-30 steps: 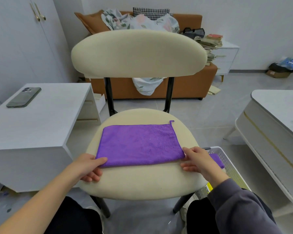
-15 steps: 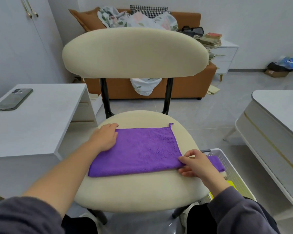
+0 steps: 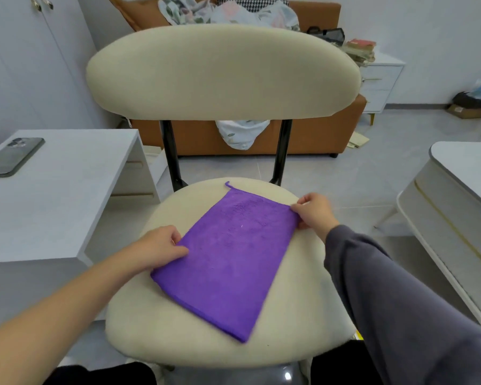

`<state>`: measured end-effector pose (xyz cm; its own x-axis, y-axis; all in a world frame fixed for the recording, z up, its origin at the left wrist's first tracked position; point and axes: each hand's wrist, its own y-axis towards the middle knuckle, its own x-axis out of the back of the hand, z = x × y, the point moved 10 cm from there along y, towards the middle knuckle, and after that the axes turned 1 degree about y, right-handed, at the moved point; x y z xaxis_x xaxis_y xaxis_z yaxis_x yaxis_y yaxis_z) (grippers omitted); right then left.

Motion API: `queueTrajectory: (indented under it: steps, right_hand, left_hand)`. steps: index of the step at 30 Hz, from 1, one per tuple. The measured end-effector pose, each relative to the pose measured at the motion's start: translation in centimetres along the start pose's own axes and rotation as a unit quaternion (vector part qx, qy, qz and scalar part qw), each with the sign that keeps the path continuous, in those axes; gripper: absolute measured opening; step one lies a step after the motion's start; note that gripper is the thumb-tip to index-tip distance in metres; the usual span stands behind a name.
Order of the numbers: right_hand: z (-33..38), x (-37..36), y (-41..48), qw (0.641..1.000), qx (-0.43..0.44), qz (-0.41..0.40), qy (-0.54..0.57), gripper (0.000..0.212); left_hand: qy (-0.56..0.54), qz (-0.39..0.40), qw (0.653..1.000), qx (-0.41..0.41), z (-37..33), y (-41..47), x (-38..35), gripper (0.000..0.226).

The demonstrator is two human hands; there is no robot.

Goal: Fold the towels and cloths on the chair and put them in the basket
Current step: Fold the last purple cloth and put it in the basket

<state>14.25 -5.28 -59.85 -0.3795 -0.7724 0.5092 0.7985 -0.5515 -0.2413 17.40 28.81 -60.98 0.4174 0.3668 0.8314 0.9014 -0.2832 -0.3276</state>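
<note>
So the purple cloth [image 3: 231, 257] lies flat on the cream seat of the chair [image 3: 139, 323], folded into a long rectangle and turned at an angle, one short end pointing toward the backrest [image 3: 222, 73] and the near corner almost at the front edge of the seat. A little hanging loop [image 3: 228, 185] sticks out of the far corner. The left hand [image 3: 159, 245] pinches the cloth's left edge about halfway along, thumb on top of the fabric and the other fingers curled in beside it. The right hand [image 3: 314, 211] pinches the far right corner, thumb and fingertips closed on the edge and the rest of the fingers curled; that arm wears a grey sleeve [image 3: 400, 301], while the left forearm is bare. Off to the left, a dark phone [image 3: 13, 158] lies camera side up on a white table [image 3: 67, 195]. Behind the chair there's an orange sofa [image 3: 317, 134] piled with floral bedding [image 3: 242, 12], and a stack of books [image 3: 360, 50] sits on a white drawer unit [image 3: 383, 79]. As for text, the book covers are too blurred to read.
</note>
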Motion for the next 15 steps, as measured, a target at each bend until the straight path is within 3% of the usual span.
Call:
queueTrajectory:
  steps: [3,5,7,9,12,15]
  right_hand:
    - [2.6,-1.7,1.6,0.997,0.028,-0.001,0.074,0.016]
    - [4.3,-2.0,1.6,0.997,0.056,-0.010,0.056,0.032]
    - [5.9,-2.3,0.5,0.991,0.124,-0.004,-0.054,0.032]
    - [6.2,-3.7,-1.8,0.962,0.199,0.043,-0.183,0.041]
    - [3.4,-6.2,-5.3,0.900,0.249,0.115,-0.338,0.059]
    - [0.9,-7.6,-6.9,0.861,0.250,0.152,-0.416,0.070]
  left_hand:
    - [-0.065,0.079,0.995,0.020,-0.7,-3.6,-1.7,0.036]
    - [0.049,0.058,0.997,0.031,-0.8,-4.8,-0.7,0.046]
    - [0.196,-0.046,0.980,0.007,-1.7,-4.8,1.6,0.049]
    - [0.176,-0.125,0.974,-0.074,-3.8,-4.4,2.3,0.053]
    - [0.177,-0.100,0.959,-0.197,-6.5,-3.1,-0.5,0.089]
    - [0.216,-0.065,0.946,-0.234,-7.4,-1.8,-3.3,0.101]
